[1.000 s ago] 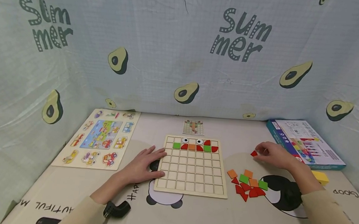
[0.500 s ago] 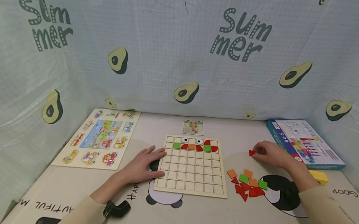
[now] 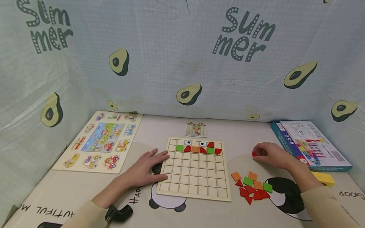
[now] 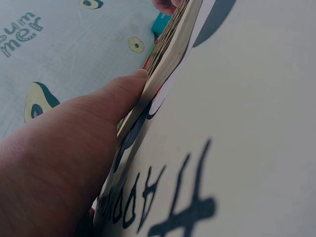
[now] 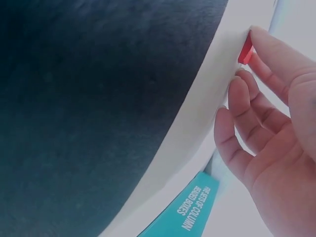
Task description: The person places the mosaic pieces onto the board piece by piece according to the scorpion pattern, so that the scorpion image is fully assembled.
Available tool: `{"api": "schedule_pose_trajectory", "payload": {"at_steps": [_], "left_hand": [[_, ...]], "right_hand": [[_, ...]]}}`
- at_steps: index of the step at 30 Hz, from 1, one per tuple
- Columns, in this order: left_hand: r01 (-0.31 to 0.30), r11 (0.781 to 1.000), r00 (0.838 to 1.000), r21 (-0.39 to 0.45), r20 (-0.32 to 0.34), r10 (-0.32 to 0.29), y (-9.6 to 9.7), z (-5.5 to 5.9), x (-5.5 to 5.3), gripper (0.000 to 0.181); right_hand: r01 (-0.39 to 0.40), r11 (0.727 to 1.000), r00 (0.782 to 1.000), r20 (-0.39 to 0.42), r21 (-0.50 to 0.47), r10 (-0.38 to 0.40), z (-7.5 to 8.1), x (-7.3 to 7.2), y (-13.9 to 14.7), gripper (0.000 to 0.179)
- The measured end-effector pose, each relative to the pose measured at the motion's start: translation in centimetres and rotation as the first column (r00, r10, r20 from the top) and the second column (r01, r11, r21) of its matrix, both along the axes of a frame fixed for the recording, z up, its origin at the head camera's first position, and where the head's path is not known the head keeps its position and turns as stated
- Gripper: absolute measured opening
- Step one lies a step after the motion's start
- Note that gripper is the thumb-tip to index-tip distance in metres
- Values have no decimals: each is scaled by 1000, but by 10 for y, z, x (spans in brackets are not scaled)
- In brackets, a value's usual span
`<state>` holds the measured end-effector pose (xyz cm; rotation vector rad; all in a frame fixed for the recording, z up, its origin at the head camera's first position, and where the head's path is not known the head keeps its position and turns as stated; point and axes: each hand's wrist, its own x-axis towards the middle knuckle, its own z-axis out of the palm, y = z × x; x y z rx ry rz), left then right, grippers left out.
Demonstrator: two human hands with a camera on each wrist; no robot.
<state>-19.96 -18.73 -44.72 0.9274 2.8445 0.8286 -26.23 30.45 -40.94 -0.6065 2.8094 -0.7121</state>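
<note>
Between thumb and index finger, my right hand (image 3: 271,155) pinches a small red piece (image 5: 246,49), seen best in the right wrist view; its full outline is hidden by the fingers. My left hand (image 3: 145,167) lies at the left edge of the wooden grid board (image 3: 193,180), fingers extended, thumb and fingertips touching the rim. Across the board's top two rows sit two eye pieces, green squares, an orange square and several red rounded pieces. Below my right hand lies a loose pile of red pieces (image 3: 249,189), orange squares (image 3: 252,176) and green squares (image 3: 267,187).
Behind the board lies a small pattern card (image 3: 196,129). A vehicle peg puzzle (image 3: 104,137) is at the left, a teal-edged box (image 3: 310,146) at the right with a yellow block (image 3: 324,179) before it. A black object (image 3: 119,212) lies by the left wrist.
My right hand has moved slightly left, toward the board, with the red piece pinched in it. My left hand stays at the board's edge.
</note>
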Motion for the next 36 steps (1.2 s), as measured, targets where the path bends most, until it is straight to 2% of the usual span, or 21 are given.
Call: {"api": "schedule_pose_trajectory", "payload": {"at_steps": [8, 15, 24, 36], "left_hand": [[-2, 1000, 1000, 1, -6, 2, -1, -1, 0, 72], [-4, 1000, 1000, -4, -10, 4, -2, -3, 0, 71], [0, 1000, 1000, -6, -6, 0, 0, 0, 0, 71], [-9, 1000, 1000, 1, -6, 9, 1, -2, 0, 72]], "right_hand": [[-11, 1000, 1000, -6, 3, 11, -1, -1, -4, 23], [-4, 1000, 1000, -25, -6, 4, 3, -4, -22, 18], [-41, 999, 999, -31, 17, 41, 16, -13, -64, 17], [-183, 983, 978, -104, 4, 183, 34, -27, -135, 20]]}}
